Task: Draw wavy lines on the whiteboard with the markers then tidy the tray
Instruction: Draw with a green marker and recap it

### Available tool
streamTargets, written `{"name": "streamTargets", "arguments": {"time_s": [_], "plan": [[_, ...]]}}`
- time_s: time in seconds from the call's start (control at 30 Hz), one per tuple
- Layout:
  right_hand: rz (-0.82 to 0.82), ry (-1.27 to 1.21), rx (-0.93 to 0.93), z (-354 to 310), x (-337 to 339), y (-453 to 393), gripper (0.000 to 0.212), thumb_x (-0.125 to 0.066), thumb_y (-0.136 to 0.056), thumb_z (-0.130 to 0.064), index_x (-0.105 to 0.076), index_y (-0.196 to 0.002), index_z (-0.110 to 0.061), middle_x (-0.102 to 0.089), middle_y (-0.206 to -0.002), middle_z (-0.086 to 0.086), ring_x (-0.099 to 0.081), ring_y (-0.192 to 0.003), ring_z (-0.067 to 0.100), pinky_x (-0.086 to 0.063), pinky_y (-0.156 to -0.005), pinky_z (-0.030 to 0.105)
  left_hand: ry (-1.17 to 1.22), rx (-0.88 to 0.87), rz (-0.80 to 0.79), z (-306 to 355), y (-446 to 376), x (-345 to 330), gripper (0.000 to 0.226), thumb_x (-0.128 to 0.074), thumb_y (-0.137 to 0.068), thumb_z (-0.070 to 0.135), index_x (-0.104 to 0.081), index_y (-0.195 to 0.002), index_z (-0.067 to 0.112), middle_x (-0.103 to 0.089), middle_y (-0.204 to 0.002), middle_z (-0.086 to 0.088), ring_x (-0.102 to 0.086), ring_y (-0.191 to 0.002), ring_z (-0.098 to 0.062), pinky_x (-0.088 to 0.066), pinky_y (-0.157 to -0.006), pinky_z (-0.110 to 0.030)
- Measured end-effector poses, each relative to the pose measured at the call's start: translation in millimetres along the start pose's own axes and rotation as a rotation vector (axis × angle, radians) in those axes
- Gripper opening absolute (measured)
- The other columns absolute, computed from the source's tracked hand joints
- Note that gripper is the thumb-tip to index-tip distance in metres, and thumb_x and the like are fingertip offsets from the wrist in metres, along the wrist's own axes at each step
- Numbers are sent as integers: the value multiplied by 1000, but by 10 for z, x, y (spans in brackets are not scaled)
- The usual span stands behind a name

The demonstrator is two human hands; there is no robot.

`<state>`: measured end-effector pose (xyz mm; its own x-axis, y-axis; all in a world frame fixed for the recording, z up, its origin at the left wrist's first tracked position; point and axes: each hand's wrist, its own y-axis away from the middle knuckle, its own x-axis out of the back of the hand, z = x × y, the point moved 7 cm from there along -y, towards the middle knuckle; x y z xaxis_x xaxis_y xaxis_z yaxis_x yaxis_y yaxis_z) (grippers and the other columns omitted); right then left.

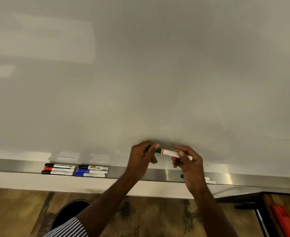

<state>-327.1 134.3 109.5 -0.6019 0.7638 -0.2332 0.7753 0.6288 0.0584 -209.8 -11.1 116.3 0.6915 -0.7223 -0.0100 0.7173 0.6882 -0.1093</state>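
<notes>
Green marker (168, 152): level in front of the whiteboard (140, 74), long axis left-right, cap end leftward.
My left hand (143, 158): pinches its cap.
My right hand (187, 161): grips its white barrel.

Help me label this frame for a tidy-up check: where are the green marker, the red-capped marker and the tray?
green marker (166, 151), head view, white barrel between the hands.
red-capped marker (48, 168), head view, on its red cap.
tray (159, 174), head view, bare metal ledge.
</notes>
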Motion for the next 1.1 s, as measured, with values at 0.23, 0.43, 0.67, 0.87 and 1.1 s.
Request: {"name": "streamTargets", "arguments": {"time_s": [0.23, 0.43, 0.67, 0.87, 1.1], "plan": [[-213, -224, 110, -487, -965, 290, 44, -89, -68, -49, -77, -100, -21, -71, -80, 12, -66, -68, 23, -55, -55, 30, 20, -315, 155, 906, 136, 309, 55, -53, -96, 54, -66, -71, 7, -60, -62, 0, -60, -60, -15, -50, -59, -25], [-71, -339, 188, -700, -1454, 463, 40, -86, -67, -57, -76, -86, -22, -69, -70, 7, -65, -59, 18, -51, -47, 25, 185, -384, 105, 1078, 368, 572, 40, -52, -99, 49, -64, -113, 14, -71, -110, 5, -67, -106, -20, -54, -88, -22], [74, -260, 181, -620, -1864, 656, 29, -60, -88, -30, -65, -87, -2, -66, -60, 8, -61, -49, 19, -49, -45, 26, 316, -305, 238, 1199, 551, 959, 24, -51, -95, 16, -73, -99, 26, -76, -95, 19, -72, -94, -5, -54, -78, -14], [189, -477, 259, -711, -2070, 703, 13, -62, -92, -15, -63, -79, -14, -64, -60, 2, -59, -50, 13, -40, -41, 19, 647, -205, 299, 1231, 517, 1275, 25, -49, -96, 25, -70, -95, 12, -75, -111, -13, -72, -105, -27, -59, -85, -32], [176, -406, 587, -1413, -2047, 626, 17, -55, -94, -12, -61, -79, -15, -62, -67, 3, -59, -55, 19, -35, -44, 21, 563, -430, 240, 1940, 366, 1890, 30, -57, -94, 27, -63, -107, 0, -70, -120, -20, -66, -116, -37, -55, -96, -48]]}}
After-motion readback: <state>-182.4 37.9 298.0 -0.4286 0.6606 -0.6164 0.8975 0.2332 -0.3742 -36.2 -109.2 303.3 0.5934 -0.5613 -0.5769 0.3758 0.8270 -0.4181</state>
